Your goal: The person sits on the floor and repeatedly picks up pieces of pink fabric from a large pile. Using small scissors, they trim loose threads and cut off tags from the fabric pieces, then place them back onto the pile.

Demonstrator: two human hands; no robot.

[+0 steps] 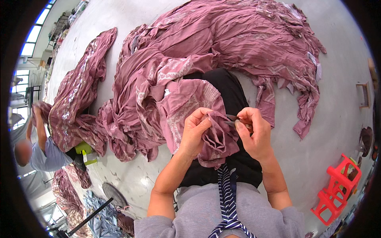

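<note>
Left grip (pixel 194 129) is pinching mauve patterned cloth (pixel 216 148); right grip (pixel 254 133) is holding slim grey metal snips (pixel 231 118), ideally clearing folds.

the left hand (pixel 195 133) pinches a gathered edge of mauve patterned cloth (pixel 218 148) while the right hand (pixel 254 133) holds small metal snips (pixel 231 118) beside it. more mauve fabric (pixel 238 35) spreads across the grey floor (pixel 291 166), with red plastic stools (pixel 336 180) off to the right.
</note>
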